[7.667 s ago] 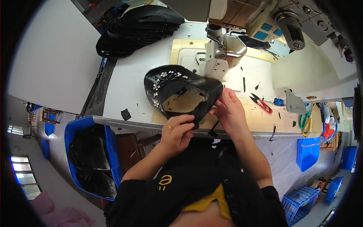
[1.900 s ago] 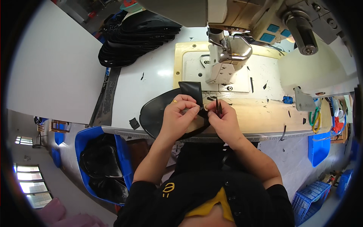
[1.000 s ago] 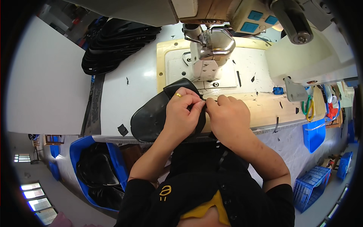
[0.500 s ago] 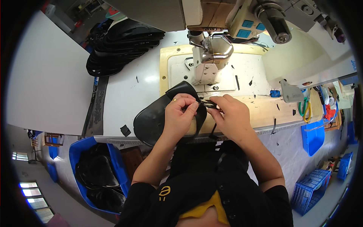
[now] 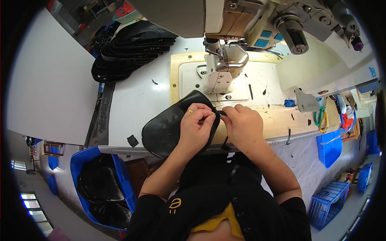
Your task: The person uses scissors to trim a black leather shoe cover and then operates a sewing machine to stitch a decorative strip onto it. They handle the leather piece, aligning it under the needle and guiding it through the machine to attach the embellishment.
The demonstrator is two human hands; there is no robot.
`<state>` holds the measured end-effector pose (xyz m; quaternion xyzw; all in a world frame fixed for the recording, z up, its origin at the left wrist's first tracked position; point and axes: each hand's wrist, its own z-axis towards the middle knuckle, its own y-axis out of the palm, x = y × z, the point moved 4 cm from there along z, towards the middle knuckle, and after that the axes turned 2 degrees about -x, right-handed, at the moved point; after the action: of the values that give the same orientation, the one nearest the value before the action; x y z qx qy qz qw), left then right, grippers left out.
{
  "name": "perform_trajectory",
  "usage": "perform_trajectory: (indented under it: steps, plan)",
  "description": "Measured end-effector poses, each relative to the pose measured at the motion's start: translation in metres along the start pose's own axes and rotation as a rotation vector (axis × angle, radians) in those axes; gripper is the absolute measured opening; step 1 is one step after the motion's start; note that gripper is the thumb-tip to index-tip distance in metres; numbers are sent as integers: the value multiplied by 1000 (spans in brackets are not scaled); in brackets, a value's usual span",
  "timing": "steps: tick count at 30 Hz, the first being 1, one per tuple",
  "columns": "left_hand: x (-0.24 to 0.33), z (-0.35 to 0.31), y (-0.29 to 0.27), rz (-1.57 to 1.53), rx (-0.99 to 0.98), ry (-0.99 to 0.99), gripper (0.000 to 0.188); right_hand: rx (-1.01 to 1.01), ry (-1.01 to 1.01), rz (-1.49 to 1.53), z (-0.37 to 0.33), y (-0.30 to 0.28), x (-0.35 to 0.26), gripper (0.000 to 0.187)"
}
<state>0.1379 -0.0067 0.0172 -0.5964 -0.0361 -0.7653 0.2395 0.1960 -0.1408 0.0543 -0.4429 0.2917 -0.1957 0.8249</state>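
Observation:
A black, smooth leather-like piece (image 5: 163, 128) lies at the table's front edge, its right end under my left hand (image 5: 196, 126). That hand is closed, thumb and forefinger pinched together at the piece's right edge. My right hand (image 5: 243, 125) is closed just beside it, fingertips almost touching the left ones. Between the fingertips shows a small dark item (image 5: 219, 113), too small to name. Fine pale threads run near the fingertips toward the sewing machine's post (image 5: 220, 82), which stands just beyond my hands.
A stack of black pieces (image 5: 132, 50) lies at the back left. Dark scraps are scattered on the table (image 5: 132, 104). A blue bin (image 5: 128, 176) with black pieces stands below left. Scissors (image 5: 323, 118) hang at the right, above a blue tray (image 5: 329, 148).
The black piece's raised upper flap now lies flatter. My right fingers have closed in toward the left ones, and the dark item between them shows less. The whole view has shifted slightly.

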Motion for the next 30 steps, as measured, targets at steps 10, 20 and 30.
perform_trajectory:
  steps: [10, 20, 30]
  plan:
    - [-16, -3, 6, -144, 14, -22, 4, -27, 291, 604, -1, 13, 25, 20]
    - [-6, -22, -29, -16, 126, -4, 9, -339, 420, 1286, 1, 67, -3, 10]
    - [19, -26, -55, 445, 85, 106, 3, -250, 166, 894, 3, 56, -39, 9]
